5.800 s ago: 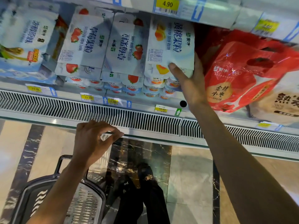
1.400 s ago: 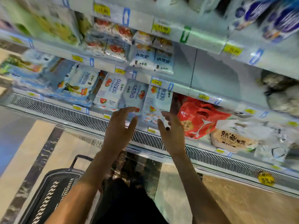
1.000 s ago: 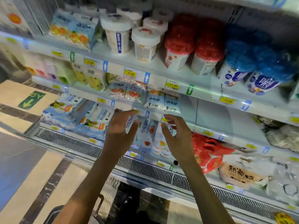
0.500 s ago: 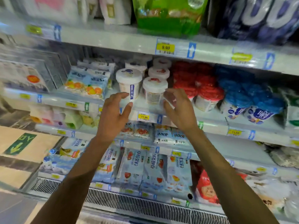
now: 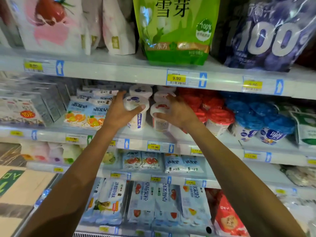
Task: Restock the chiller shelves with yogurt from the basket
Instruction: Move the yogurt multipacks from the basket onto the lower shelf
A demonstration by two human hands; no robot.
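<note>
Two-handed work at middle chiller shelf (image 5: 150,136)
Gripping blue-label yogurt cup (image 5: 137,117) with left hand (image 5: 122,111), fingers curled round it; clasping red-label yogurt cup (image 5: 160,123), at its 3 o'clock, with right hand (image 5: 178,112). Likely mid-restock: basket out of view, remainder untellable.

Left hand (image 5: 119,115), right hand (image 5: 178,113) now seemingly grip cups (image 5: 138,120).

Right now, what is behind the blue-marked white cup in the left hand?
A second blue-marked cup of the same kind stands directly behind the front cup that the left hand grips. Anything deeper is hidden by these cups and the shelf's shadow.
</note>
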